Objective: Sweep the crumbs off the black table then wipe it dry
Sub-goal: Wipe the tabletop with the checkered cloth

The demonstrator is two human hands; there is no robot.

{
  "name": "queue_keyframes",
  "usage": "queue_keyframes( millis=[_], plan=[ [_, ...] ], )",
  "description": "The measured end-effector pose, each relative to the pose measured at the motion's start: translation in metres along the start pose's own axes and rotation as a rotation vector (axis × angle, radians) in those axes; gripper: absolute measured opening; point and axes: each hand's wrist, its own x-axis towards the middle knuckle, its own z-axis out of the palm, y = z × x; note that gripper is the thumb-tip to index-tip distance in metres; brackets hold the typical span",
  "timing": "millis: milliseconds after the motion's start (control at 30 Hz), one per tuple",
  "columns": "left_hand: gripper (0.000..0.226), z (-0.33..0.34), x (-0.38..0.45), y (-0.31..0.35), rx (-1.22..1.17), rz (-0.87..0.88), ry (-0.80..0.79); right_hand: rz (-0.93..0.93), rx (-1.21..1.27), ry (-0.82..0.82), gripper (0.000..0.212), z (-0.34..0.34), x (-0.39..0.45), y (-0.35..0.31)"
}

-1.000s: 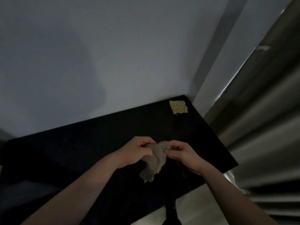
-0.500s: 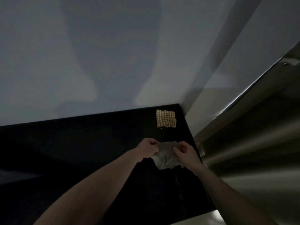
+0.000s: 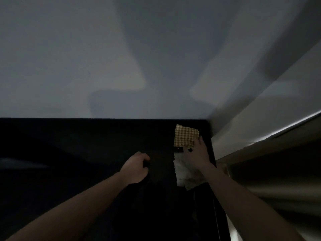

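You face a plain grey wall (image 3: 86, 58) with soft shadows; at your right, a pale door frame (image 3: 260, 119) beside a dark, dim opening (image 3: 286, 171)

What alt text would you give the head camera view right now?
A right hand lies flat on a pale cloth on a black table, fingertips touching a checkered cloth in the far corner; the left hand hangs curled, apparently empty.
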Motion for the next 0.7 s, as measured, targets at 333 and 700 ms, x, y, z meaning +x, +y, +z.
queue_keyframes(
  millis=[333, 700],
  plan=[
    [0.045, -0.001, -0.099, -0.118, -0.103, -0.168, 0.080, -0.361, -0.292, 0.076, 0.051, 0.106, 0.017, -0.039],
    [0.045, 0.005, -0.235, -0.252, -0.162, -0.297, 0.124, -0.478, -0.163, -0.290, 0.046, 0.242, -0.208, -0.098]
  ],
)
